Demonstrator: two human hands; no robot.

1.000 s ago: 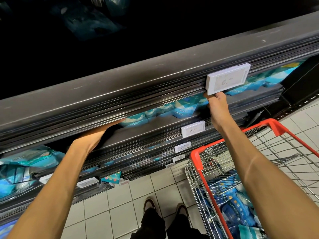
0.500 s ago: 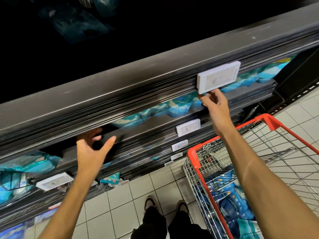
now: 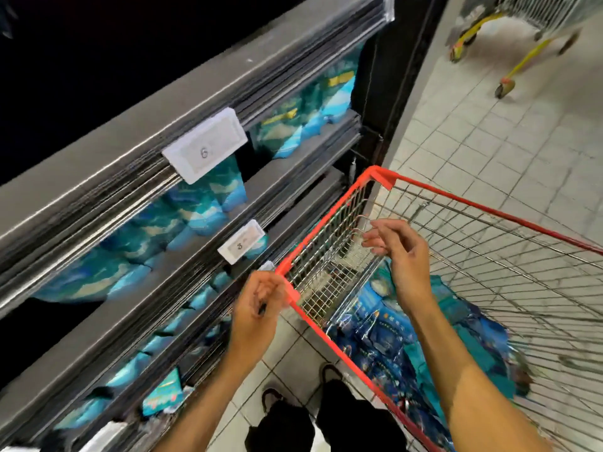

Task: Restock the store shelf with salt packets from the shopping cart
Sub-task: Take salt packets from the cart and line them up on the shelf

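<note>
Blue salt packets (image 3: pixel 385 340) lie piled in the wire shopping cart with a red rim (image 3: pixel 332 337) at my right. More blue and teal packets (image 3: pixel 195 210) stand in rows on the dark store shelf (image 3: pixel 137 138) to my left. My right hand (image 3: pixel 401 259) hovers inside the cart above the pile, fingers loosely curled, holding nothing. My left hand (image 3: pixel 257 308) hangs just outside the cart's near corner, fingers loosely curled and empty. The frame is motion-blurred.
White price tags (image 3: pixel 205 145) clip onto the shelf edges. Lower shelves hold more packets. A second cart with yellow frame (image 3: pixel 522 57) stands on the tiled floor at the far right. My shoes (image 3: pixel 270 399) show below, close to the shelf base.
Both hands left the shelf and moved down and right to the cart. The right hand let go of the price tag; my view swung toward the cart.
</note>
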